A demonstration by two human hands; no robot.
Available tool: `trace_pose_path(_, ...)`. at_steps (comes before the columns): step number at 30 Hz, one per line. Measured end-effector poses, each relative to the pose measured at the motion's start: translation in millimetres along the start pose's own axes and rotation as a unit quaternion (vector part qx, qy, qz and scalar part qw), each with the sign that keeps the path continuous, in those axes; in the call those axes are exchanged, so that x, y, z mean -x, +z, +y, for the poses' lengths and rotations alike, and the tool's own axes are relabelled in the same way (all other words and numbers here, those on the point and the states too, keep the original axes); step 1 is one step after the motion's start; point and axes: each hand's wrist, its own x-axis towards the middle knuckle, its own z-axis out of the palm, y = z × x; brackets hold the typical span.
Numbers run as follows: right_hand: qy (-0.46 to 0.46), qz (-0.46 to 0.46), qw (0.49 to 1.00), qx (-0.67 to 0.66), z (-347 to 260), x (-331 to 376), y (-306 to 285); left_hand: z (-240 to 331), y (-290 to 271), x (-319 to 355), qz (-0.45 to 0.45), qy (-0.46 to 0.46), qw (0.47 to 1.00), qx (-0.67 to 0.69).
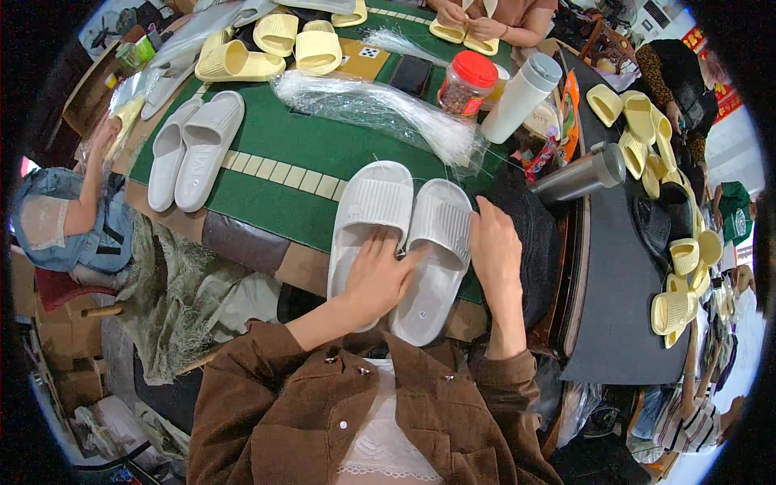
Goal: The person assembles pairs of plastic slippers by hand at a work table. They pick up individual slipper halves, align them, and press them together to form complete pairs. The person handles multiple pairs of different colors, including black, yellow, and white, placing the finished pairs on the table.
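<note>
Two white slide sandals lie side by side at the near edge of the green table [283, 137], the left sandal [369, 208] and the right sandal [440, 242]. My left hand [376, 275] rests flat across both, fingers spread on their footbeds. My right hand [495, 246] presses against the outer side of the right sandal, fingers together. Neither hand has closed around anything.
A bundle of clear plastic ties [380, 105] lies behind the sandals. Another white pair [192, 149] sits at left, yellow sandals [275, 48] at the back and on the right bench [663, 178]. A red-lidded jar [465, 81], white tumbler [524, 95] and steel flask [582, 174] stand nearby. Other people sit around.
</note>
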Motion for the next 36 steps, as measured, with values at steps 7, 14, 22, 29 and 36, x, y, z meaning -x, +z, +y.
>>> trace_pose_path(7,-0.003,0.018,0.999,-0.038,1,-15,35,-3,-1,0,-0.012,0.004,1.000,-0.006)
trace_pose_path(14,-0.023,0.025,0.954,-0.299,-24,-28,13,-6,1,2,-0.027,-0.005,1.000,-0.001)
trace_pose_path(22,-0.022,-0.082,0.942,-0.325,-52,-67,55,-5,3,0,-0.025,-0.001,1.000,0.002)
trace_pose_path(29,-0.038,-0.170,0.980,-0.099,-74,-90,75,-10,8,3,-0.012,0.005,1.000,-0.001)
trace_pose_path(36,0.000,-0.115,0.967,-0.226,-71,-85,79,-7,0,4,-0.042,0.006,0.999,-0.020)
